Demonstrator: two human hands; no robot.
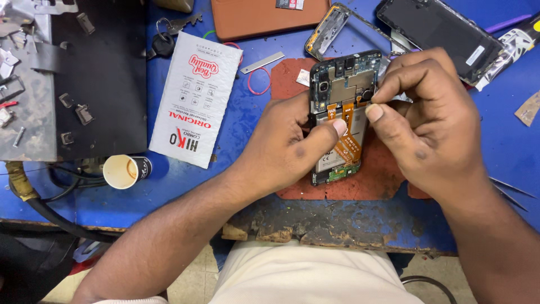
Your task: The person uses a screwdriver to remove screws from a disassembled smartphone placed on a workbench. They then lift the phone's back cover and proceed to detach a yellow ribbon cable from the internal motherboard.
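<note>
An opened smartphone [342, 95], back cover off, lies on a worn red mat [292, 79], showing its circuit board, camera module and orange flex cables. My left hand [287, 143] grips the phone's left edge, the thumb pressing on the orange flex cable over the battery. My right hand [433, 126] hovers at the phone's right side, thumb and forefinger pinched together near the board; whether something small sits between them is hidden.
A white padded parts envelope [191, 98] and a tipped paper cup [124, 170] lie left. Behind the mat: a phone frame [329, 28], a black screen panel [433, 31], a brown case [259, 17], keys [166, 39]. Tweezers [512, 188] lie right. Blue table edge [337, 231] is chipped.
</note>
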